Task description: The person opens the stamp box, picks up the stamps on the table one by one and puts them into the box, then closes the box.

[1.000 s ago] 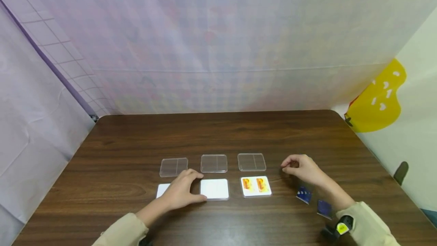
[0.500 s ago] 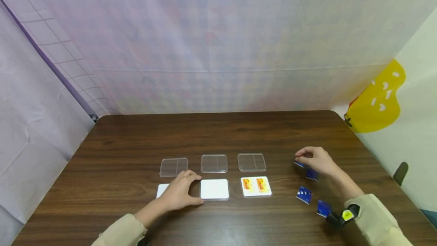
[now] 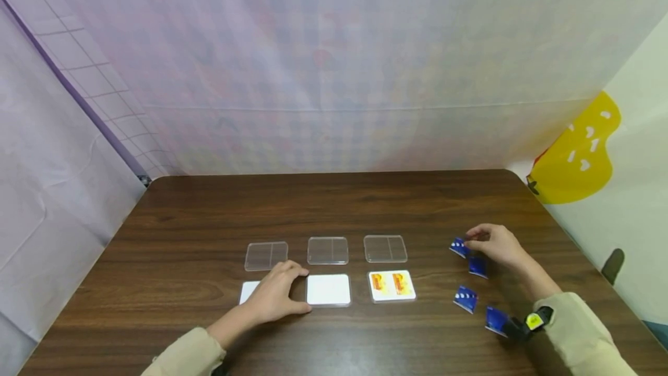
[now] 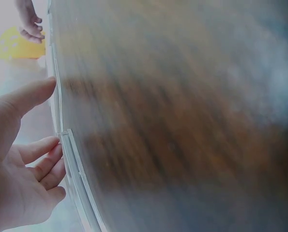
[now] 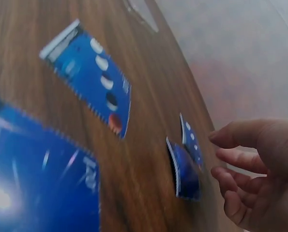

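My left hand (image 3: 282, 292) lies between two clear cases with white cards. Its thumb and index fingertips are at the left edge of the middle case (image 3: 328, 290); the hand partly covers the left white card (image 3: 247, 290). In the left wrist view, the left hand (image 4: 25, 169) has fingertips beside the case edges. My right hand (image 3: 496, 243) hovers by two blue stamps, the moon-phase one (image 3: 458, 247) and a darker one (image 3: 477, 267). In the right wrist view, the right hand (image 5: 260, 169) has loosely bent fingers and nothing visible between them.
Three clear lids (image 3: 327, 250) lie in a row behind the cases. On the right case are two orange-yellow stamps (image 3: 402, 284) on a white card. Nearer my right sleeve lie another moon-phase stamp (image 3: 465, 299) and a dark blue stamp (image 3: 496, 321). Curtains hang behind the brown table (image 3: 323, 208).
My right hand has shifted to the right, and the two far blue stamps beneath it have come into view. The left hand has barely moved, its thumb drawing slightly left.
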The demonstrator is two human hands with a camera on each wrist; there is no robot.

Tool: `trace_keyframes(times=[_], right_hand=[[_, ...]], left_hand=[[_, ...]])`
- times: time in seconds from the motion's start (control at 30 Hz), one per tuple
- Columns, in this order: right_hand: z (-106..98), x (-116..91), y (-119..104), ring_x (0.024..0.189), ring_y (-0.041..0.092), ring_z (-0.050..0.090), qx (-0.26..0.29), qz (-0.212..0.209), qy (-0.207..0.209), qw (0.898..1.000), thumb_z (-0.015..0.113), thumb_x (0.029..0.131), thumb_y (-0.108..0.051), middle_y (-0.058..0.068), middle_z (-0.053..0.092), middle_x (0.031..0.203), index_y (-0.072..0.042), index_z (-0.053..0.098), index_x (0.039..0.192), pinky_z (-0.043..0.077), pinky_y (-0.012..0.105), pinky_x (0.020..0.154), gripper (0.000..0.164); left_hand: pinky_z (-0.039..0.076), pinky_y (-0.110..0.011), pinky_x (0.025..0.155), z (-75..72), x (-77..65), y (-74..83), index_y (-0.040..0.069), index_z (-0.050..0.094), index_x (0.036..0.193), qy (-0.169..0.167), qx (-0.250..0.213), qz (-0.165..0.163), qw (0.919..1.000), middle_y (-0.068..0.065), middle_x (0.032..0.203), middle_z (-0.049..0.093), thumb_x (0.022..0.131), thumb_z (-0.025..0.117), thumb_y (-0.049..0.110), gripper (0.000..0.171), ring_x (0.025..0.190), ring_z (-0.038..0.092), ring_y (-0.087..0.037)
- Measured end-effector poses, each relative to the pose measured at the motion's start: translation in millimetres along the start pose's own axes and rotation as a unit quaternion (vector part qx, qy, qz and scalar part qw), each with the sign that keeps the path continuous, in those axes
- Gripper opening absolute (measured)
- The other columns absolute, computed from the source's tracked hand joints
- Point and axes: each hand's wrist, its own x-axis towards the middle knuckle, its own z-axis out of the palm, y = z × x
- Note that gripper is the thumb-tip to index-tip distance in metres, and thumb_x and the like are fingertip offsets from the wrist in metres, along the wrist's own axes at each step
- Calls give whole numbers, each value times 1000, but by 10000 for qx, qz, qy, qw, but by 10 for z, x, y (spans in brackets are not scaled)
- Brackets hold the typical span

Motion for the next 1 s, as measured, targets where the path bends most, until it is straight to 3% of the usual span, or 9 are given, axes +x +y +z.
trace_keyframes(times=[0.13, 0.27, 0.5, 1.0], right_hand=[[-1, -9, -7, 77, 25, 57, -467, 295, -208, 9983, 72, 74, -27, 16, 64, 85, 5, 63, 95, 44, 35, 64, 40], [11, -7, -23, 77, 28, 58, -586, 380, -347, 9969, 74, 72, -25, 20, 63, 87, 7, 61, 96, 45, 38, 64, 43], [25, 7, -50, 69, 20, 57, -651, 397, -389, 9963, 77, 68, -22, 12, 63, 79, 6, 63, 90, 44, 33, 59, 38], [-7, 122, -110, 62, 15, 52, -419, 694, -1022, 9915, 73, 68, -13, 6, 58, 71, 5, 58, 80, 43, 28, 54, 26]], left_hand=[[43, -42, 90, 7, 0, 7, -1, 57, 114, 7, 2, 0, 10000, -9, 111, 55, 66, 77, 34, 63, 104, 50, -26], [44, -42, 89, 3, 2, 26, -1, 58, 113, 45, 17, 50, 10000, -9, 110, 56, 65, 78, 32, 62, 103, 50, -25], [44, -42, 89, 13, 9, 35, 0, 58, 112, 69, 36, 52, 10000, -9, 108, 56, 65, 78, 32, 60, 102, 50, -24], [44, -41, 90, 39, 13, 25, 0, 59, 112, 101, 62, 23, 9999, -8, 108, 56, 66, 77, 33, 59, 102, 50, -24]])
